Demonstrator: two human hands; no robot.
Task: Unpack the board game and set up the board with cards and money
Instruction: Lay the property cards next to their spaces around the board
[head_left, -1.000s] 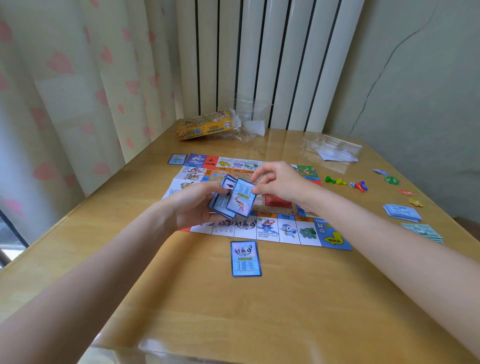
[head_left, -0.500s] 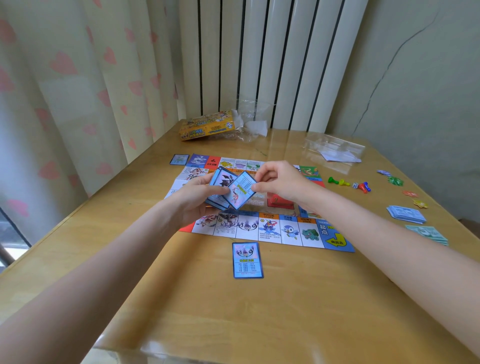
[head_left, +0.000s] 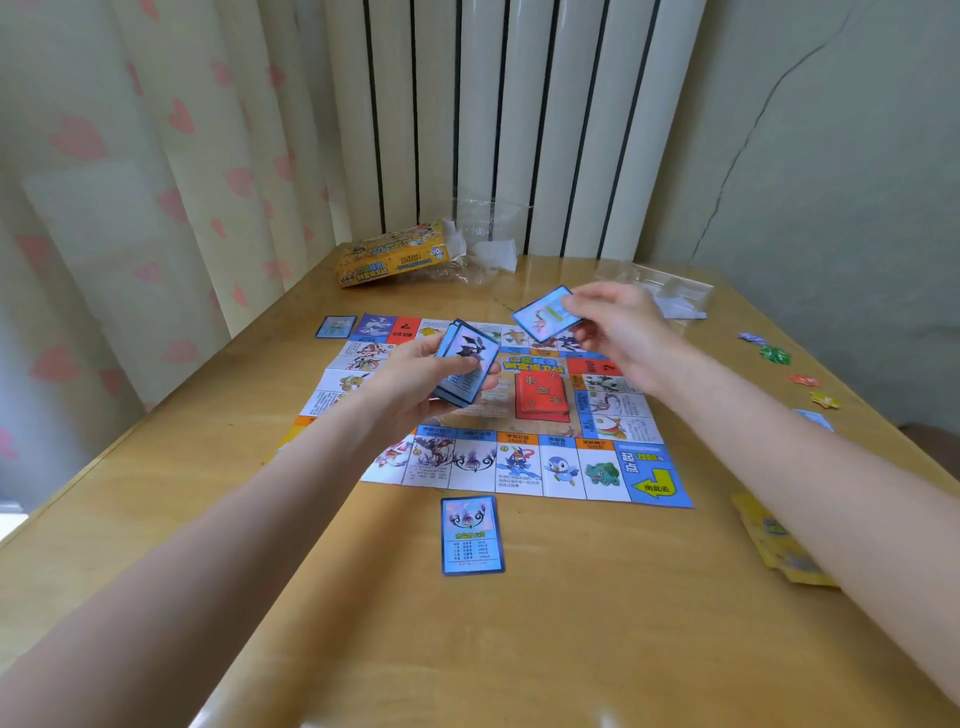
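Head view: cards are being dealt around the board (head_left: 519, 410). The deck (head_left: 464, 370) is gripped by the left hand (head_left: 415, 387); one card (head_left: 545, 314) is pinched by the right hand (head_left: 618, 327) over the board's far edge; matching to its square is called for next.

The board (head_left: 519, 415) shows the clearest print at its near right corner: a blue square with a yellow arrow (head_left: 655, 484) marked 由此去, with 起点 and a figure that looks like 2000 beside it. The near row's price strips are mostly too small to read, though 500元 seems to sit above the green creature. Two red squares, one at the far left and one on the right side, each carry a question mark. The red card pile (head_left: 540, 396) in the board's middle bears large characters, too blurred to make out. The yellow box (head_left: 392, 257) at the far end has blue lettering, unreadable. The near blue card (head_left: 471, 535) holds a table of tiny figures, illegible.
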